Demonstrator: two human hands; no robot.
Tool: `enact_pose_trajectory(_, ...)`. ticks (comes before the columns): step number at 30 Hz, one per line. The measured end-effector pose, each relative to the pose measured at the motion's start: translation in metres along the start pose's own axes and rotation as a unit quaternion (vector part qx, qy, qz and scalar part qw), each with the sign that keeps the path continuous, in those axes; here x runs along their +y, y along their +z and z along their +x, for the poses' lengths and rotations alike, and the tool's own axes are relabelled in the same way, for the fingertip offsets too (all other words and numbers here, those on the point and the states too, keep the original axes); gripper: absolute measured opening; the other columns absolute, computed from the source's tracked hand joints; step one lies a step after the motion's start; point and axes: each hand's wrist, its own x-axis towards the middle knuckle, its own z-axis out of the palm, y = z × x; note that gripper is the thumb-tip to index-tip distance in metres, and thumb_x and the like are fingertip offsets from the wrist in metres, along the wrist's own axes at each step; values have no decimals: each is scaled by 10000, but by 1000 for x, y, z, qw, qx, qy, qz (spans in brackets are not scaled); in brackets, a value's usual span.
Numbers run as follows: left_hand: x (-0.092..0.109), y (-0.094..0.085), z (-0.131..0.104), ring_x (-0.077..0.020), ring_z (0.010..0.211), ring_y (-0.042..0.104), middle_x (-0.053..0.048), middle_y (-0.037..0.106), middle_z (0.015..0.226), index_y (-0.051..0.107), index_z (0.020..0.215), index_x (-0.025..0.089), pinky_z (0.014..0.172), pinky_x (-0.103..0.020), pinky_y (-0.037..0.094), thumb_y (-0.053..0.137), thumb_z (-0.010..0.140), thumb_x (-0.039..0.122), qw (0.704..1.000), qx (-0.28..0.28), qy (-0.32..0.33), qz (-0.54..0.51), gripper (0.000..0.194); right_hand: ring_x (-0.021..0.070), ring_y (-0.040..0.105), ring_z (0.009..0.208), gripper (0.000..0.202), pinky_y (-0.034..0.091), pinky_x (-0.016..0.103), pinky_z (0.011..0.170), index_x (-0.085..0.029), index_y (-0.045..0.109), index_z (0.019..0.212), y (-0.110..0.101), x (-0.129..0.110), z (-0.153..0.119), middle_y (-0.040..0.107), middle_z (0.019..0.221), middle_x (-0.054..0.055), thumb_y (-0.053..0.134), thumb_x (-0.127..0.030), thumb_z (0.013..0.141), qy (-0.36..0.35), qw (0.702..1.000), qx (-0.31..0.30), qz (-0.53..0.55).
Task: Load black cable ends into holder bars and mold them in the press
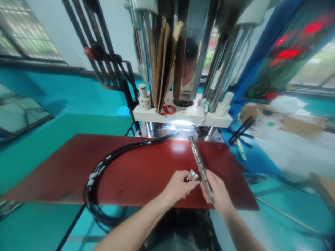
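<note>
Low over the red-brown board (141, 174), my left hand (179, 186) is closed around some small shiny metal pieces (192, 175); their exact kind I cannot make out. Just to the right, my right hand (217, 191) grips a long grey metal bar (199, 162) with notches along it. The bar tilts up and away, its far end near the press's metal base (167, 130). Both hands are close together but apart. A bundle of black cables (112, 157) with white labels curves across the board on the left and runs up to the lit press opening.
The press's white plate (154, 116) carries red-handled scissors (167, 109) and upright cardboard pieces (164, 66). Blue machine surface at right bears black-handled tools (242, 130), beside white sheets (285, 146). A control panel (288, 52) glows red at upper right.
</note>
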Motion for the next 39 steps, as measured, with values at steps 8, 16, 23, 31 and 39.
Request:
enact_pose_trajectory(8, -4, 1, 3, -52, 310, 345, 60, 426, 431, 472, 626, 164, 311, -166, 269, 509, 694, 262, 999, -20, -4, 39, 125, 86, 395, 307, 401, 294, 198, 325, -153, 539, 1043, 16, 5, 5, 456, 420, -70, 430, -472, 826, -28, 1000, 10, -2)
enact_pose_trajectory(16, -1, 2, -1, -55, 321, 351, 47, 463, 420, 479, 626, 154, 320, -165, 277, 503, 709, 254, 999, -35, 4, 0, 132, 93, 398, 350, 412, 350, 215, 375, -151, 531, 1085, 23, 11, 1, 438, 434, -61, 354, -453, 868, -91, 992, 16, -91)
enact_pose_trajectory(23, 1, -11, 0, -58, 421, 370, 49, 434, 524, 504, 676, 144, 374, -170, 266, 538, 739, 402, 996, 2, 17, -84, 268, 74, 429, 351, 413, 345, 201, 351, -149, 512, 1113, 19, 11, 0, 501, 554, -36, 371, -449, 868, -56, 997, 44, -8)
enact_pose_trajectory(31, -5, -3, 7, -140, 638, 538, -15, 602, 650, 587, 647, 123, 652, -242, 401, 567, 717, 274, 996, -29, 74, -40, 167, 61, 415, 331, 450, 340, 185, 348, -174, 461, 1229, 20, 12, -1, 496, 522, -51, 400, -426, 862, -64, 997, 34, -3)
enact_pose_trajectory(39, -12, -3, 7, -146, 601, 558, -20, 591, 625, 559, 654, 130, 627, -250, 412, 527, 733, 234, 994, -33, 78, -65, 135, 56, 411, 342, 481, 350, 183, 368, -164, 455, 1256, 20, 15, 1, 474, 493, -58, 382, -434, 865, -89, 992, 7, -87)
